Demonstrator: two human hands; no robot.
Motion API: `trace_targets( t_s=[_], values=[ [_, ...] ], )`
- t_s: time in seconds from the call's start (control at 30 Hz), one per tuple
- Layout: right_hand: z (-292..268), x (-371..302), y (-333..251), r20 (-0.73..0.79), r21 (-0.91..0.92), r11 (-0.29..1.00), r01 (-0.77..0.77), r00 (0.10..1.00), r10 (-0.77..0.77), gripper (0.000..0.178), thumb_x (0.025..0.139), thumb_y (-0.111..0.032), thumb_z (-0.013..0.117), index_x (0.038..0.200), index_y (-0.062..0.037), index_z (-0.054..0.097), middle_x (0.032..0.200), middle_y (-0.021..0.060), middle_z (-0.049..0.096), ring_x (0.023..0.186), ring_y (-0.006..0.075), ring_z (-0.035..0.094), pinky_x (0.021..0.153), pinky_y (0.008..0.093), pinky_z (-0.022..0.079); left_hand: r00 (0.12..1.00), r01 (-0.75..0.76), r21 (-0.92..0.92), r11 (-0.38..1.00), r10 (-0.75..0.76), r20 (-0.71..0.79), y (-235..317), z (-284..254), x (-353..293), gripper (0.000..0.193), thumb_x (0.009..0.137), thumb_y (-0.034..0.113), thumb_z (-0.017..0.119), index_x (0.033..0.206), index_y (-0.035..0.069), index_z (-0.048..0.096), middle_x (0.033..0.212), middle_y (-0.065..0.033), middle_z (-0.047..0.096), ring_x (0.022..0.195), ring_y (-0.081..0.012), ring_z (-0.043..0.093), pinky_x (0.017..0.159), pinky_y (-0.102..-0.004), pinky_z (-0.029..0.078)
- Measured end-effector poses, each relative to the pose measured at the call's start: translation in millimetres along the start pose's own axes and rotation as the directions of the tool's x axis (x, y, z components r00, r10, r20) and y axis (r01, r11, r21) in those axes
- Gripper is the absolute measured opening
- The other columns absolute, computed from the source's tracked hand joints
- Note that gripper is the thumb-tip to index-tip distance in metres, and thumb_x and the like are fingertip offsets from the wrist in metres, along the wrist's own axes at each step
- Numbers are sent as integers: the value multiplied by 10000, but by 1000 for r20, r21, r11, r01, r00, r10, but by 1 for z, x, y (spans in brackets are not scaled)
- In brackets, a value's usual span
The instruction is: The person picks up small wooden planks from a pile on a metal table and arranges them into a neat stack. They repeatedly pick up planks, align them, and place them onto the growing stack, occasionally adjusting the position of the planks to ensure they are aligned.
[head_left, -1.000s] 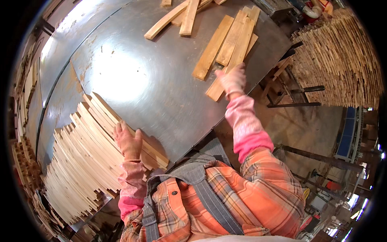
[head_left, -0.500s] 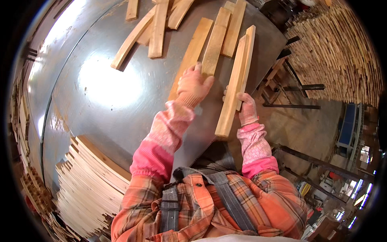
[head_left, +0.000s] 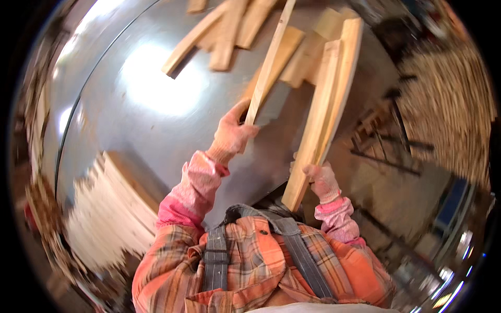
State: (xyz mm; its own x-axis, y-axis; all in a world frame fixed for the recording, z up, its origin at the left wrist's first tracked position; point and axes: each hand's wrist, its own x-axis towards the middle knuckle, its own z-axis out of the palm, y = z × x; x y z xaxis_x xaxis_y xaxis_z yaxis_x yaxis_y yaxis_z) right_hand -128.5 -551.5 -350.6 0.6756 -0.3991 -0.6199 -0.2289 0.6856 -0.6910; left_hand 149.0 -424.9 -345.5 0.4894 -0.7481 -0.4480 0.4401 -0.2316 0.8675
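My left hand (head_left: 232,131), in a light knitted glove, is closed on the near end of a wooden slat (head_left: 269,61), which is raised off the metal table and turned up on its narrow edge. In my right hand (head_left: 322,181), also gloved, are two wooden boards (head_left: 315,122) held together near their lower end, the one in front lying lower than the other. Behind the raised slat a flat board (head_left: 286,46) lies on the table. To its right, other boards (head_left: 308,60) are smeared by motion.
Several loose boards (head_left: 223,52) overlap at the far side of the metal table (head_left: 172,133). A neat stack of pale slats (head_left: 107,208) stands at the near left. Beyond the right edge are a dark metal frame (head_left: 402,122) and a tall wood pile (head_left: 449,104).
My left hand has picked up a slat from the table and tilted it onto its edge. The two boards in my right hand have moved lower and nearer my body. The view has shifted.
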Motion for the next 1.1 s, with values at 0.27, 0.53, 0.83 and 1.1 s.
trace_targets(
  t_s=[0.27,0.53,0.83,1.1],
  values=[
    [176,57,54,425,-511,860,6,871,246,472,814,-171,748,1251,-31,640,911,19,662,728,104,607,636,253,490,757,259,158,953,-98,-647,-55,-85,-192,753,808,118,683,1532,70,479,1172,-109,638,991,-177,607,802,-341,537],
    [300,94,250,480,-871,123,476,768,424,628,950,-384,646,1439,-30,475,1311,262,642,1232,391,624,1058,448,482,505,468,755,458,563,-655,-111,-153,-259,608,887,300,681,1372,-49,566,1377,-291,582,1298,-444,544,1127,-478,420],
    [303,77,287,529,-615,784,78,779,338,608,969,-222,671,1515,-82,443,1289,145,687,1147,253,674,953,363,554,564,257,612,748,398,-723,-126,-158,-293,641,913,272,656,1446,-53,506,1416,-274,571,1330,-416,537,1135,-443,427],
    [310,32,234,461,-524,833,-180,762,455,611,840,-57,758,1407,-56,529,1092,34,674,904,136,633,783,315,540,601,377,368,850,78,-795,-160,-103,-410,566,892,207,701,1419,38,580,1369,-251,607,1240,-424,599,1047,-448,497]
  ],
)
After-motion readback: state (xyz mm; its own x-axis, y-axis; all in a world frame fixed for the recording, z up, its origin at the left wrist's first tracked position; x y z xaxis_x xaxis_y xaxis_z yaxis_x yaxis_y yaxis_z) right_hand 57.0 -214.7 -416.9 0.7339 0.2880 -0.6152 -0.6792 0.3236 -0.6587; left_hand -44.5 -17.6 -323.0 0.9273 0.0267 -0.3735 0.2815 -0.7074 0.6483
